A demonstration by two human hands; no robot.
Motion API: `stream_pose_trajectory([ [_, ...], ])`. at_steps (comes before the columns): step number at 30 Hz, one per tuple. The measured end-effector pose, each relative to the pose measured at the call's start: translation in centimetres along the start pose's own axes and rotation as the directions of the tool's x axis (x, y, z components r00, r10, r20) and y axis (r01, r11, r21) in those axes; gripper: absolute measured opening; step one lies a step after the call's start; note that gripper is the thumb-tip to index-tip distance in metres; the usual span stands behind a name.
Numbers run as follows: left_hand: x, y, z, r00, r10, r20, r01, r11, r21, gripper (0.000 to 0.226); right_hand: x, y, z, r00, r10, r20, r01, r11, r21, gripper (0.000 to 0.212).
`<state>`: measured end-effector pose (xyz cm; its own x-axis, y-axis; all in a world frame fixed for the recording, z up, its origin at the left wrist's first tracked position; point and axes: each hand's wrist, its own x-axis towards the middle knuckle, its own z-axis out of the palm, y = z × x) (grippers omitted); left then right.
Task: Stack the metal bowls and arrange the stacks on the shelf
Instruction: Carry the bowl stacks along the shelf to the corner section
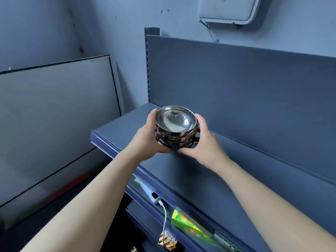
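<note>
A dark blue-grey metal shelf (209, 179) with a slotted upright stands against a pale wall beside a leaning white panel (54, 110); lower tiers hold a green box (189, 227) and a white cable (164, 219). The stack of metal bowls (175, 130) sits upright, mouths up, over the shelf's left end; the left hand (149, 137) and right hand (203, 142) cup its sides, fingers wrapped around it.

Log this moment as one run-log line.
left hand: gripping bowl stack | right hand: gripping bowl stack | stack: over top shelf, contact unclear
</note>
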<state>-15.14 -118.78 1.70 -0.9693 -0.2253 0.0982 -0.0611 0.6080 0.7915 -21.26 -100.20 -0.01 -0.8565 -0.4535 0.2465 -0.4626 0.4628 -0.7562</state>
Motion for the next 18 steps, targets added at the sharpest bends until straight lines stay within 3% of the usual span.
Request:
stream_pose_trajectory([
  [7, 7.8, -4.0, -2.1, 0.990, 0.044, 0.131, -0.044, 0.999, 0.000, 0.122, 5.1, 0.0, 3.9, 0.986, 0.133, -0.102, -0.137, 0.990, -0.029, 0.102],
  [18, 13.8, -5.7, -3.6, 0.958, 0.131, 0.256, -0.133, 0.991, -0.011, 0.123, 9.1, -0.9, 6.4, 0.943, 0.222, -0.249, -0.262, 0.955, -0.138, 0.104],
])
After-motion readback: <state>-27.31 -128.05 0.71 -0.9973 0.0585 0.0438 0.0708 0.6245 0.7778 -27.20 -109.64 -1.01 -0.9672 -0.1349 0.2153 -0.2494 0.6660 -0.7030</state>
